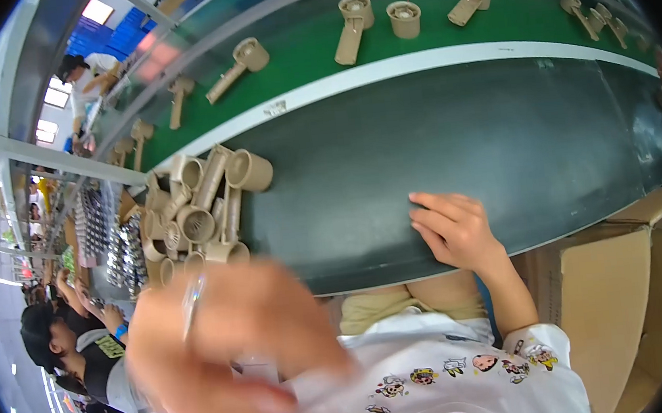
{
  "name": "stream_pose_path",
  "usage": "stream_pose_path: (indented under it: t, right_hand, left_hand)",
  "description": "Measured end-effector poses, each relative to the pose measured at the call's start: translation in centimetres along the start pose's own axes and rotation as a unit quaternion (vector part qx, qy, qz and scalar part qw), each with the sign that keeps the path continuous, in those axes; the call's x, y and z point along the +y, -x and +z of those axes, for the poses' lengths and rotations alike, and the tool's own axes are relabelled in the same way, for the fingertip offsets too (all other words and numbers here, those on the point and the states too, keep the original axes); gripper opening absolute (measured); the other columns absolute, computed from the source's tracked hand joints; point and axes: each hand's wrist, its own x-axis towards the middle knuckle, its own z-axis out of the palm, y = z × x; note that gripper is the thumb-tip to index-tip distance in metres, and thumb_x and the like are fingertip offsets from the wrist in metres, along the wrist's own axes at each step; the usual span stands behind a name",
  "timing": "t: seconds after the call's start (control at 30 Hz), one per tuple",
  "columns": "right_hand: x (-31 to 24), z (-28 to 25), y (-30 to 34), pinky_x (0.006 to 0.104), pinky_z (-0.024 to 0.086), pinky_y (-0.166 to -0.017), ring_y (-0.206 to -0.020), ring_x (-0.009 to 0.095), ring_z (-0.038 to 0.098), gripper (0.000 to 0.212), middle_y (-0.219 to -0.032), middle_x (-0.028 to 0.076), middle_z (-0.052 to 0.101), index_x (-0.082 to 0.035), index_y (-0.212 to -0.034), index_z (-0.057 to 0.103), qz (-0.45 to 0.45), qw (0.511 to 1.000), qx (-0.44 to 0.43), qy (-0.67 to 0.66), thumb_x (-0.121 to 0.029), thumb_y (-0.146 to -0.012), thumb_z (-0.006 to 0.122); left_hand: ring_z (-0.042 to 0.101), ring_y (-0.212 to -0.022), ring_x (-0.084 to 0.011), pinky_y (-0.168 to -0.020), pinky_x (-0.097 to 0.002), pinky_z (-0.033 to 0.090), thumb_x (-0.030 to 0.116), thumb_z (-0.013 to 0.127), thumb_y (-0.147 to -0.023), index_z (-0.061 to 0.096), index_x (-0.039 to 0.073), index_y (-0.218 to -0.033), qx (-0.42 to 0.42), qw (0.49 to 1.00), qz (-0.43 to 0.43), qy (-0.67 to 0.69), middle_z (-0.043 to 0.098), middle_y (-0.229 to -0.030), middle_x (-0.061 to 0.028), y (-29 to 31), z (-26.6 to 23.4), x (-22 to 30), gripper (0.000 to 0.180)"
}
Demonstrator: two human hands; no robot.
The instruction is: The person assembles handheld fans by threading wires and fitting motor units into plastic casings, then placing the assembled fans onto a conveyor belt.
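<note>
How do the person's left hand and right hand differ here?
The left hand is blurred; the right hand is fairly sharp. The left hand looms large, close to the camera; the right hand looks smaller, over the dark worktop. A silvery band, perhaps a ring, crosses the left hand; none shows on the right hand. Both are ungloved.

White shirt [517, 396] with colourful cartoon prints [422, 376] across the front; pale yellow shorts [369, 312]; shiny band [191, 306], blurred, on left hand [242, 318].
</note>
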Motion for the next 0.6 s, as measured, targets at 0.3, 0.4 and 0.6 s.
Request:
stream_pose_path:
  t: [0.3,0.4,0.6]
  right_hand:
    - [-0.2,0.6,1.4,0.0344,0.054,-0.061,-0.069,0.025,0.067,0.011,-0.097,0.011,0.069,-0.005,-0.082,0.066,0.013,1.000,-0.002,-0.001,-0.005,-0.073,0.072]
    - [-0.6,0.5,1.1,0.0339,0.054,-0.061,-0.069,0.025,0.068,0.010,-0.094,0.011,0.070,-0.004,-0.082,0.067,0.007,1.000,0.003,-0.007,-0.005,-0.073,0.072]
    - [0.1,0.7,1.1,0.0339,0.055,-0.062,-0.071,0.025,0.069,0.008,-0.091,0.011,0.070,-0.004,-0.081,0.068,0.018,1.000,0.002,-0.006,-0.005,-0.074,0.072]
  left_hand:
    - [0.058,-0.055,-0.0191,-0.049,-0.0297,0.045,0.017,0.067,-0.082,0.063,0.004,-0.068,-0.110,0.994,-0.021,-0.018,0.062,-0.070,-0.0067,3.0,-1.3,2.3,0.021]
    - [0.055,-0.052,-0.0180,-0.046,-0.0288,0.042,0.016,0.066,-0.081,0.063,0.004,-0.067,-0.140,0.989,-0.032,-0.037,0.059,-0.066,-0.0053,-1.1,2.6,2.3,0.019]
    - [0.050,-0.045,-0.0159,-0.040,-0.0270,0.037,0.014,0.064,-0.079,0.062,0.003,-0.065,-0.217,0.972,-0.067,-0.059,0.054,-0.060,-0.0025,-2.1,3.3,2.9,0.017]
